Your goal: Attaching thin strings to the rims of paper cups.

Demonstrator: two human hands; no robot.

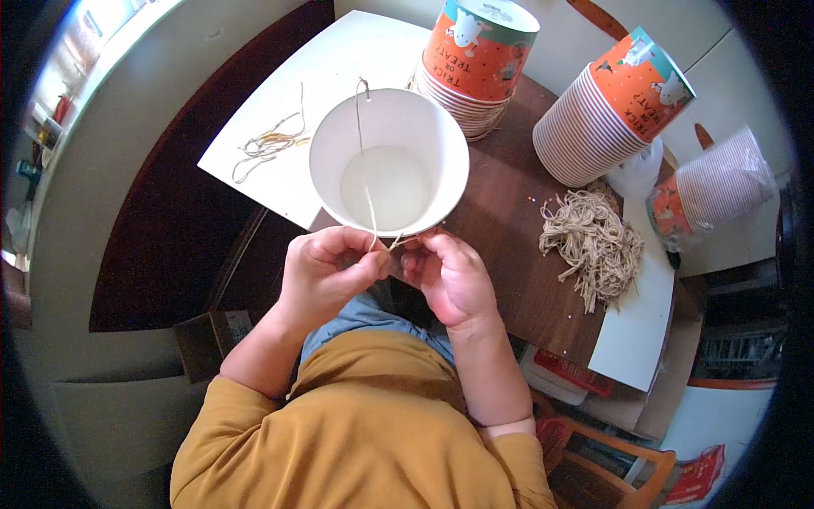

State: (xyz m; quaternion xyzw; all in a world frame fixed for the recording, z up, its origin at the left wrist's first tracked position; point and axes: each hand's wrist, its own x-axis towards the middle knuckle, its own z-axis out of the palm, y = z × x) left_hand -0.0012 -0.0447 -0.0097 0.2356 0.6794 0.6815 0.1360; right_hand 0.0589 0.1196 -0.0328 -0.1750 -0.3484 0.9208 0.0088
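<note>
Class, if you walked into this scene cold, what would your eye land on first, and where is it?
First, the white paper cup at the centre, its open mouth facing up, a thin string running down inside it. Just below it, the left hand and right hand pinch the string's ends at the rim. Behind stand orange cup stacks, with a heap of tan strings at right.

Bright daylight from the upper left, sharp centre, fisheye bending, dark vignetted corners.

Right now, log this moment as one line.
left hand: pinching string | right hand: pinching string at bucket rim | white paper bucket: upright on table
</note>
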